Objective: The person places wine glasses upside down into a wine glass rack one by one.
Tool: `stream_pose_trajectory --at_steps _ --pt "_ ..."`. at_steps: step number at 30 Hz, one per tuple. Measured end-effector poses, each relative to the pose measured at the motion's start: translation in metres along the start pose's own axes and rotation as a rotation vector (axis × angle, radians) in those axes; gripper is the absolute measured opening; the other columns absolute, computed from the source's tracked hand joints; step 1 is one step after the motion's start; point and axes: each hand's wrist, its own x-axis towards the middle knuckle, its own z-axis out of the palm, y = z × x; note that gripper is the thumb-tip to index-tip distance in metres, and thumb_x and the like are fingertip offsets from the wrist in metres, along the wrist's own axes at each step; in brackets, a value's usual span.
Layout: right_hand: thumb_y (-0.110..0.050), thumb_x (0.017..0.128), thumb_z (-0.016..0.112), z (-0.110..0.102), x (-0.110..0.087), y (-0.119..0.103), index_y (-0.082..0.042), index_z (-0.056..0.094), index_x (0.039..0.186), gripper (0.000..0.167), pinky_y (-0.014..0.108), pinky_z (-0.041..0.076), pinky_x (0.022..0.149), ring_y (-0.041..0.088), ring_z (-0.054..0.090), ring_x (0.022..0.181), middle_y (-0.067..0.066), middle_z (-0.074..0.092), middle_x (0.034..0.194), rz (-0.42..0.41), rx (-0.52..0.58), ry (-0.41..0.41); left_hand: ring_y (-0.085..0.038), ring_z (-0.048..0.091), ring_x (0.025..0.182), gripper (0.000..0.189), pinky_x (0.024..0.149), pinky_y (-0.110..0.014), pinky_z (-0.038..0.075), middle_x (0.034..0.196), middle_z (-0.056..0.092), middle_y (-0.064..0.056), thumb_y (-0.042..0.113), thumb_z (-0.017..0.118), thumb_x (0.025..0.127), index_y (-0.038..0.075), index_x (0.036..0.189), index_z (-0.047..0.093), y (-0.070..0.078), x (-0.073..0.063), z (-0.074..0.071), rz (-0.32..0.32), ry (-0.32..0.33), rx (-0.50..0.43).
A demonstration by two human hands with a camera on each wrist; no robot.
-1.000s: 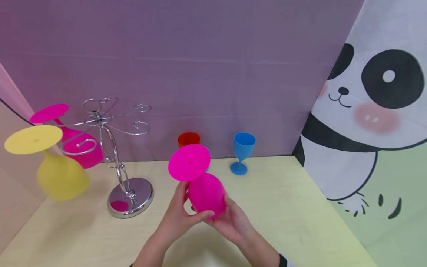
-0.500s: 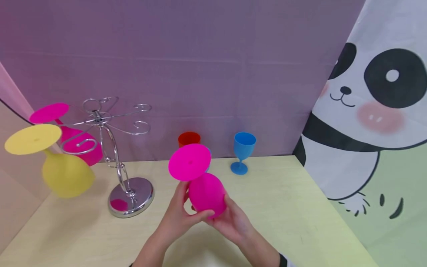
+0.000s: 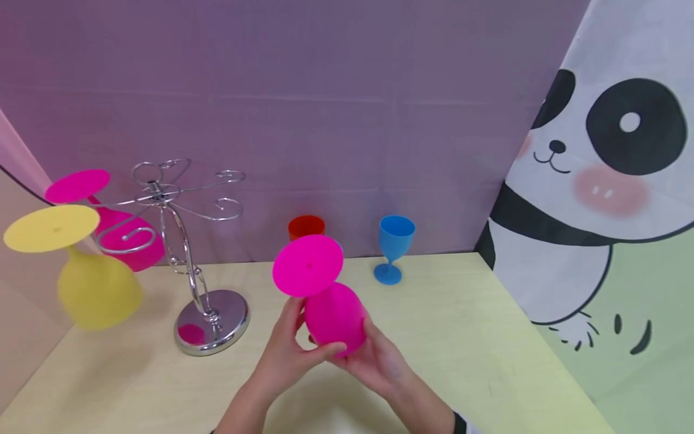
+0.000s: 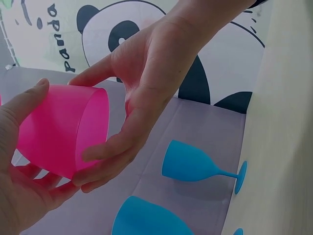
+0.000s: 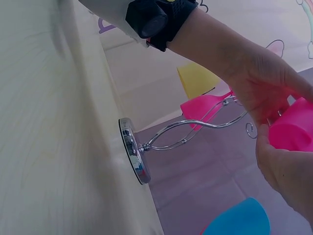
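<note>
A pale table (image 3: 461,361) lies under the fingers. To their left stands a metal rack (image 3: 189,256), with a yellow cup (image 3: 100,292) and a pink cup (image 3: 138,262) hanging foot-up. Beyond the fingers are a partly hidden red cup (image 3: 306,228) and an upright blue cup (image 3: 396,238); behind, a purple cloth (image 3: 347,132); off right, a panda picture (image 3: 612,205).

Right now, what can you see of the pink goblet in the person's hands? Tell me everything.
The pink goblet is plain and looks like plastic, with a rounded bowl and a flat, round foot with a small central mark; its stem is hidden in the head view. It is held upside down and tilted above the table, mouth downward. The left hand and the right hand both grip the bowl, the right hand's fingers reaching its mouth.
</note>
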Motion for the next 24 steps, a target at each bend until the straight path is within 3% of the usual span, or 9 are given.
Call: stream_pose_trajectory --at_steps 10,18,24 --pt "-0.036 0.101 0.043 0.0 0.002 0.0 -0.031 0.026 0.148 0.05 0.039 0.043 0.108 0.028 0.039 0.135 0.002 0.039 0.146 0.001 -0.021 -0.02 -0.024 0.045 0.131 0.085 0.102 -0.048 0.048 0.141 0.045 0.001 0.023 0.084 0.075 0.025 0.144 0.033 -0.002 0.0 -0.002 0.03 0.019 0.013" --pt "-0.035 0.102 0.039 0.002 0.004 -0.003 -0.034 0.021 0.151 0.053 0.039 0.042 0.109 0.024 0.033 0.139 0.0 0.034 0.15 0.011 -0.043 0.039 -0.025 0.043 0.132 0.087 0.099 -0.044 0.051 0.142 0.044 -0.001 0.02 0.083 0.076 0.025 0.145 0.032 -0.001 0.0 -0.008 0.043 0.043 0.007" --pt "-0.036 0.102 0.035 0.003 0.004 -0.005 -0.036 0.017 0.152 0.053 0.04 0.041 0.11 0.024 0.036 0.138 0.001 0.035 0.15 0.02 -0.043 0.089 -0.029 0.043 0.133 0.089 0.098 -0.046 0.051 0.144 0.042 -0.004 0.017 0.084 0.075 0.021 0.146 0.03 0.001 -0.001 -0.013 0.008 0.061 0.012"
